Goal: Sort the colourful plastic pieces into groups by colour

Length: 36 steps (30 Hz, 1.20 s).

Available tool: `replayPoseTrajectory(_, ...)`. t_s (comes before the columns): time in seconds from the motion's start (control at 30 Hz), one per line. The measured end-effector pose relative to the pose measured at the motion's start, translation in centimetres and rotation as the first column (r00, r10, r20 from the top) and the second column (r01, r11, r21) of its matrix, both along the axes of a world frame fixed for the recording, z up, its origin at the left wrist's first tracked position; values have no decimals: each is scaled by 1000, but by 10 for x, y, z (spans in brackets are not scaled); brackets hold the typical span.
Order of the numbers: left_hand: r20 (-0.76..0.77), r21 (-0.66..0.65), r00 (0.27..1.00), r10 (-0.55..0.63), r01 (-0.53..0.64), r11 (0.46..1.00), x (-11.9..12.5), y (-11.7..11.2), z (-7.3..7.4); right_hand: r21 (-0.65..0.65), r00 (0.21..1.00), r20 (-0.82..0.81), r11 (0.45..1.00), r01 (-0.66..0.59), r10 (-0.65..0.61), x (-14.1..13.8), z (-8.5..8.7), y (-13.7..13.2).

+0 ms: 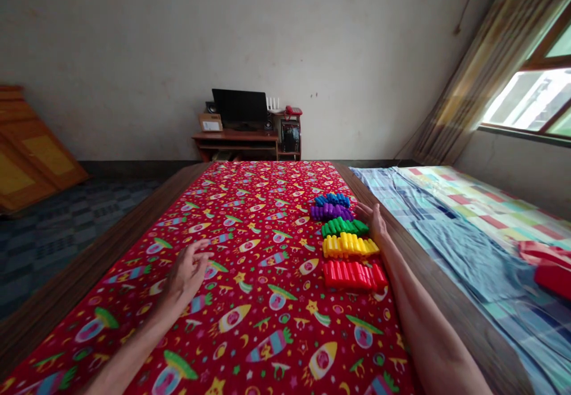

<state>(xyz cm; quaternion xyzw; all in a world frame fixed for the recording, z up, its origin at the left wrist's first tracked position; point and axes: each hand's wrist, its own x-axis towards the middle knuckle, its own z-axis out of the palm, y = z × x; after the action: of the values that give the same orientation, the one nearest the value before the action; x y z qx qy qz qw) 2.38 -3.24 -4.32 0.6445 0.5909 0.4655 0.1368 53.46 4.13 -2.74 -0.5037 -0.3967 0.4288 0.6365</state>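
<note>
On the right part of a red cloth with a rocket print (250,300), short plastic sticks lie side by side in rows sorted by colour. The red row (354,276) is nearest me, and behind it come the yellow row (348,245), green row (343,226), purple row (330,212) and blue row (332,199). Beside the right ends of the green and purple rows is my right hand (372,218), fingers stretched out, holding nothing. Whether it touches a stick I cannot tell. My left hand (187,267), empty with loosely bent, parted fingers, is over the cloth's left half.
Wooden table edges (134,246) run along both sides of the cloth. To the right is a bed with a checked sheet (473,252) and a red item (553,276). A desk with a monitor (239,107) stands against the far wall. A wooden cabinet (35,151) is at left.
</note>
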Motion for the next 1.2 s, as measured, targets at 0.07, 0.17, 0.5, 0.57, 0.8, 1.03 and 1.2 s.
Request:
replayPoseTrajectory(0.07, 73, -44, 997, -21, 25, 999, 9, 9, -2, -9, 999, 6, 999, -40, 40, -7, 1, 4)
replayPoseTrajectory(0.17, 92, -83, 992, -83, 91, 992, 36, 12, 4, -12, 995, 25, 995, -96, 96, -24, 3, 10)
replayPoseTrajectory(0.5, -386, 4, 754, -532, 578, 816, 144, -34, 44, 136, 886, 148, 878, -458, 439, -129, 25, -1)
replayPoseTrajectory(0.57, -572, 54, 645, -507, 647, 761, 156, -52, 53, 185, 877, 243, 868, -461, 414, -128, 40, 4)
replayPoseTrajectory(0.8, -838, 2, 307, -452, 829, 560, 216, -83, 63, 156, 809, 548, 976, 149, -211, -46, 47, 56)
replayPoseTrajectory(1.03, -862, 26, 406, -304, 634, 772, 248, -44, 54, -16, 717, 691, 994, -109, 90, -76, 26, 84)
replayPoseTrajectory(1.2, -812, 60, 545, -209, 434, 899, 207, -21, 59, -73, 616, 695, 888, -454, 371, -143, 27, 75)
